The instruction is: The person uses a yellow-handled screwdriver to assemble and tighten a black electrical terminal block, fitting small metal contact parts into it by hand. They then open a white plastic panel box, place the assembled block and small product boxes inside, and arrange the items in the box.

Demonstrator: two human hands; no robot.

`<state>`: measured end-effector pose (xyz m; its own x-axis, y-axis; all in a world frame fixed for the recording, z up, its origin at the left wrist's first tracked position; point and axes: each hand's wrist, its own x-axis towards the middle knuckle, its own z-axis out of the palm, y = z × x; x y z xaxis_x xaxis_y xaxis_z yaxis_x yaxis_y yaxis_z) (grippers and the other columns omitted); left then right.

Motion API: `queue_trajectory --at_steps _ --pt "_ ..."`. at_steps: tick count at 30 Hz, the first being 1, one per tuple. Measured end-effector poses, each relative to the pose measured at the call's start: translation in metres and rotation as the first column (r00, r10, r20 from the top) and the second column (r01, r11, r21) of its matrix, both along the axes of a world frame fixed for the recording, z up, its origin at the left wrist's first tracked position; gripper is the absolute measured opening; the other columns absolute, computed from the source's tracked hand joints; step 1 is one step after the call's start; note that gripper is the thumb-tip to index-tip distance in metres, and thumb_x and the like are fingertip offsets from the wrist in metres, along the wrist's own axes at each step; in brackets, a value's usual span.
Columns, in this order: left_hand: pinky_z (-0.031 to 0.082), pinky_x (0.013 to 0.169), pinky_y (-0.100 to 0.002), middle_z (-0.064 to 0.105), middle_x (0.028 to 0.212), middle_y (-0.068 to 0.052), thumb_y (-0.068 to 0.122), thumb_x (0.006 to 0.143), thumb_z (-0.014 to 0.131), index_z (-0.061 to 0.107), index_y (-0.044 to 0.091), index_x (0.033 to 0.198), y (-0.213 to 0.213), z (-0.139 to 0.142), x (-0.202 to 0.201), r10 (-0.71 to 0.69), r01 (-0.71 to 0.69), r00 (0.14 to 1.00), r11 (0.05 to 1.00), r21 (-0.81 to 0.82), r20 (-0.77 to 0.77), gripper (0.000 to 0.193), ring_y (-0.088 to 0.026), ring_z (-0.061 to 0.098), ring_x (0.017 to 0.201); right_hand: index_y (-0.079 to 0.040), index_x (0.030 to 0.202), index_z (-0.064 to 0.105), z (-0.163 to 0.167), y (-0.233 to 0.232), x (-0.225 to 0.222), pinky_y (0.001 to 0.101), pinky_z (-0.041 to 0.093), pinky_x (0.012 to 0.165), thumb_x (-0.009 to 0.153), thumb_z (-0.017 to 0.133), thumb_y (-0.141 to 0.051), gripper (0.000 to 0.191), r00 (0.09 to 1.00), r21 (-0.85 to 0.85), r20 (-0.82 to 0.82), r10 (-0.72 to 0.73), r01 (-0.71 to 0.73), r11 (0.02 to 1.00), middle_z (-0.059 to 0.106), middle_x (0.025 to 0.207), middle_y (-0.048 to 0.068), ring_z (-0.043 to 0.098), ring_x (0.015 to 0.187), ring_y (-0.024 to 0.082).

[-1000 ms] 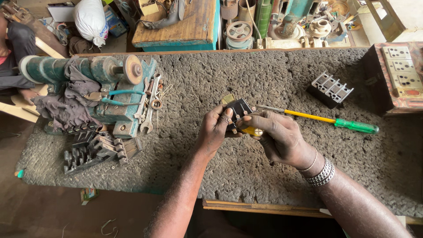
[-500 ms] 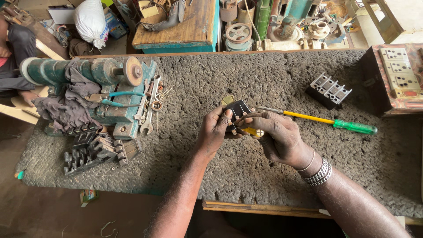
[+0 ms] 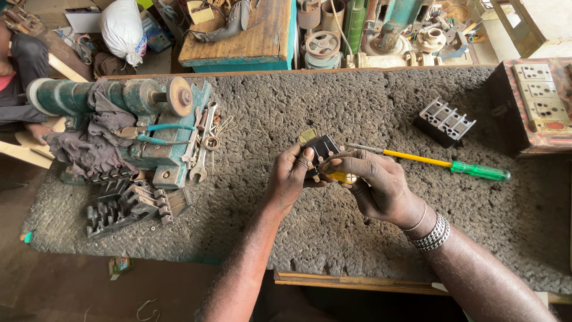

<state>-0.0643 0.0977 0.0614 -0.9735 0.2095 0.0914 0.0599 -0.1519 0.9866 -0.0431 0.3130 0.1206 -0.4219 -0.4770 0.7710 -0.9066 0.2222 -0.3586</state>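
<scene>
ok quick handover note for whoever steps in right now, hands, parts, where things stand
Left hand: grip closed on the small black block, held up over the mat.
Right hand: also on the block, with a short yellow-handled tool in its fingers at the block's underside.
Nearby: long yellow and green screwdriver lying on the mat to the right; second black terminal block beyond it; bench grinder with spanners at left.
Done: block picked up, tool at it.
Left: cannot tell how far the work on the block has got.

Green-handled screwdriver (image 3: 444, 163) lying on rough mat (image 3: 357, 107); black terminal block (image 3: 444, 122) beyond it; bench grinder (image 3: 125, 101) far left, spanners (image 3: 201, 143) beside.
</scene>
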Motion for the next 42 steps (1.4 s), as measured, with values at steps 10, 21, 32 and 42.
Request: queue_trajectory --at_steps 10,21,32,42 --pt "0.069 0.058 -0.027 0.072 0.089 -0.014 0.041 0.106 0.05 0.061 -0.004 0.124 0.001 0.002 0.001 -0.008 0.008 1.0 1.0 0.012 -0.011 0.05 -0.014 0.075 0.075 -0.008 0.129 0.058 0.002 0.001 0.001 0.0401 0.062 0.095 0.093 0.067 0.005 0.039 0.999 0.007 0.032 0.04 -0.041 0.999 0.072 0.121 0.014 0.075 0.111 0.031" --pt "0.069 0.058 -0.027 0.071 0.09 -0.016 0.043 0.106 0.05 0.06 -0.004 0.125 0.002 0.002 0.001 -0.017 0.016 1.0 1.0 -0.008 -0.022 0.052 -0.015 0.076 0.076 -0.005 0.126 0.057 0.0 -0.002 0.002 0.0408 0.063 0.096 0.09 0.073 0.003 0.039 1.0 -0.031 -0.022 0.005 -0.005 0.999 0.071 0.122 0.017 0.074 0.114 0.032" --pt "0.068 0.059 -0.027 0.07 0.091 -0.012 0.038 0.105 0.051 0.062 -0.002 0.126 0.001 -0.008 0.001 0.024 -0.023 0.999 0.999 -0.023 0.031 0.046 -0.012 0.073 0.076 -0.007 0.126 0.051 -0.012 -0.008 -0.002 0.0354 0.065 0.082 0.087 0.086 -0.012 0.053 0.992 -0.054 -0.129 -0.014 0.007 0.999 0.073 0.113 0.015 0.077 0.102 0.028" --pt "0.065 0.061 -0.027 0.071 0.09 -0.013 0.028 0.111 0.05 0.066 -0.003 0.122 0.004 -0.011 0.004 0.071 -0.073 0.997 0.996 -0.06 -0.022 0.037 -0.015 0.071 0.074 -0.016 0.144 0.038 0.004 -0.013 -0.012 0.0376 0.067 0.082 0.09 0.086 -0.017 0.072 0.923 -0.039 -0.381 0.06 -0.081 0.996 0.07 0.11 0.014 0.077 0.1 0.03"
